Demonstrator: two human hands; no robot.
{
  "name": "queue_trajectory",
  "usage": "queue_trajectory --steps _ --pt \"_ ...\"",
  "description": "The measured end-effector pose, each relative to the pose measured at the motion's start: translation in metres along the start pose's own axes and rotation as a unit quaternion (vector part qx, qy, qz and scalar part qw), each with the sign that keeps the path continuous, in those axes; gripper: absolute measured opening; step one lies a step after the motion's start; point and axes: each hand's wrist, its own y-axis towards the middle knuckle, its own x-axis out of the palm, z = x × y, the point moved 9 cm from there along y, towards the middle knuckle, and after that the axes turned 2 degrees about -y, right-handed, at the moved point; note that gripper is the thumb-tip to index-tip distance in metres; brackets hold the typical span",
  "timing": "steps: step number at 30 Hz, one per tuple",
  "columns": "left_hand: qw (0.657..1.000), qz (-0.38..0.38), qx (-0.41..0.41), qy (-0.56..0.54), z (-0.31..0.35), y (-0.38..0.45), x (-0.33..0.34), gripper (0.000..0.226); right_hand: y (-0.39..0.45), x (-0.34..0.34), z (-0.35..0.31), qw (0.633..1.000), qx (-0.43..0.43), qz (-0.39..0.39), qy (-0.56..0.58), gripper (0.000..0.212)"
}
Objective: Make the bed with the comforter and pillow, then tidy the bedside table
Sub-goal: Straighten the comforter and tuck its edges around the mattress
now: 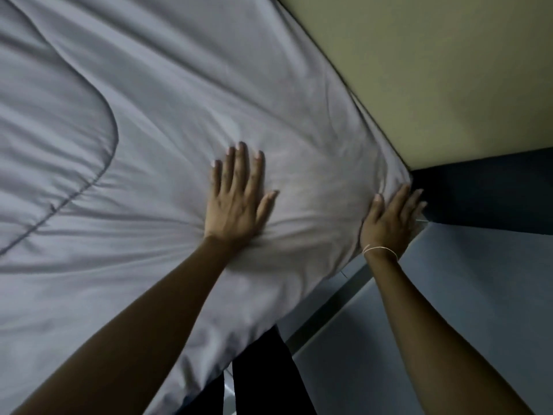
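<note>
A person leans over a bed, both bare arms reaching forward onto a pale grey comforter [143,121] that covers the mattress and fills most of the head view. The left hand [238,199] lies flat on the fabric near the bed's corner, palm down, fingers straight and slightly spread, its grip wide open and holding nothing; creases fan out in the cloth from under the heel of the palm. The right hand [389,220] is set against the side of the comforter at the very corner, where the fabric drops over the edge; its fingers are extended along the cloth rather than curled round it, so this grip too holds nothing, though the fingertips are partly blurred. A thin pale string bracelet [379,250] circles the right wrist. A curved line of quilting stitches [68,199] runs across the comforter to the left of the hands. A yellowish wall [449,70] meets the bed's far edge, with a dark band below it beside the corner. Blue-grey floor [449,295] shows under the right forearm. No pillow or bedside furniture appears here.
</note>
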Motion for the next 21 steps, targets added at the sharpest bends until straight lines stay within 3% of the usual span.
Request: queue_trajectory --steps 2,5,9,12,16,21 --pt "0.999 -0.005 0.036 -0.016 0.011 -0.012 -0.003 0.067 -0.015 -0.012 -0.037 0.998 -0.051 0.047 -0.006 0.069" --pt "0.997 -0.008 0.065 -0.047 0.004 -0.024 -0.014 0.063 -0.055 -0.008 -0.119 0.982 -0.181 0.055 -0.002 0.066" --pt "0.998 0.038 -0.047 -0.031 -0.086 -0.033 -0.043 0.064 -0.116 0.021 -0.216 0.947 -0.318 0.033 0.004 0.062" --pt "0.988 0.036 -0.152 -0.009 -0.178 -0.055 -0.060 0.067 -0.147 0.046 -0.246 0.925 -0.379 0.011 -0.033 0.062" --pt "0.978 -0.012 -0.207 0.031 -0.223 -0.086 -0.053 0.071 -0.135 0.055 -0.209 0.927 -0.364 0.007 -0.091 0.060" --pt "0.988 -0.022 -0.153 0.011 -0.155 -0.104 -0.030 0.074 -0.100 0.037 -0.114 0.968 -0.229 0.009 -0.106 0.061"
